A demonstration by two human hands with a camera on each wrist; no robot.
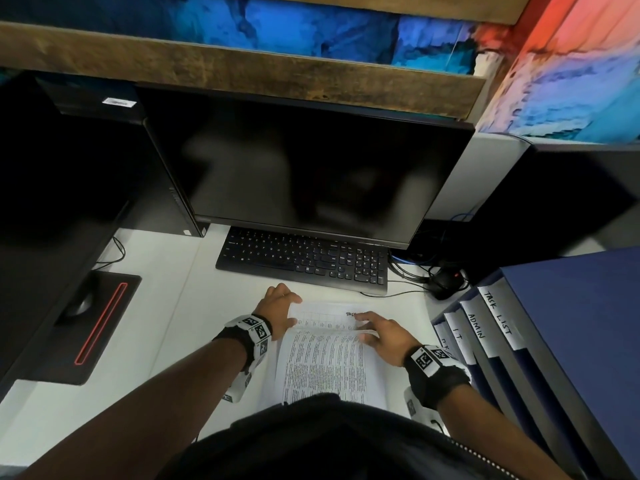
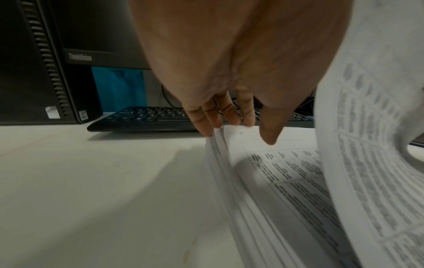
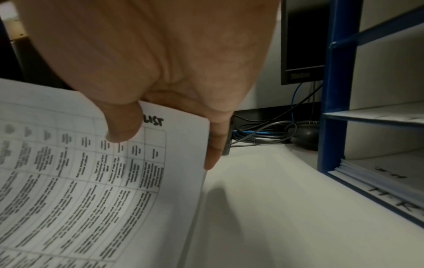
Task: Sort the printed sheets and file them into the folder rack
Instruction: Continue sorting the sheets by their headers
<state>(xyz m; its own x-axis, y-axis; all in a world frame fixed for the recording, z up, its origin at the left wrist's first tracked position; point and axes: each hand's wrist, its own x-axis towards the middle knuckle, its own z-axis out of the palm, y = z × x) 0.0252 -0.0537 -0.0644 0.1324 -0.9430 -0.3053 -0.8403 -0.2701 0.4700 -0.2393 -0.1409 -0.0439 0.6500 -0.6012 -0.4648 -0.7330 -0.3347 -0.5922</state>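
From above, the stack of printed sheets (image 1: 325, 362) lies on the white worktop (image 1: 166, 341) near its front edge, long axis running from the person toward the keyboard (image 1: 304, 261). The left hand (image 1: 277, 306) sits at the stack's far left corner, the right hand (image 1: 384, 336) at its far right corner, where a sheet marked in black pen shows under the lifted top page. The blue folder rack (image 1: 540, 341) stands along the worktop's right edge, with white labels reading TASK LIST, ADMIN and I.T. It lies to the right of the sheets, so the right hand is much the nearer one for filing.

From the left wrist, the fingers (image 2: 213, 116) are straight and close together, tips resting on the far edge of the stack, thumb pointing down over the gridded page without clearly touching it. The paper is thin and limp; one page (image 2: 371, 145) curls up in a soft arc on the right.

From the right wrist, the thumb (image 3: 123, 125) presses on top of the gridded sheet (image 3: 91, 172) and a finger runs down behind its right edge, so the hand pinches that corner, lifted off the worktop. Handwritten letters "LIST" show beside the thumb. The rack's shelves (image 3: 376, 116) are flat, hard-edged trays, the lowest already holding paper.
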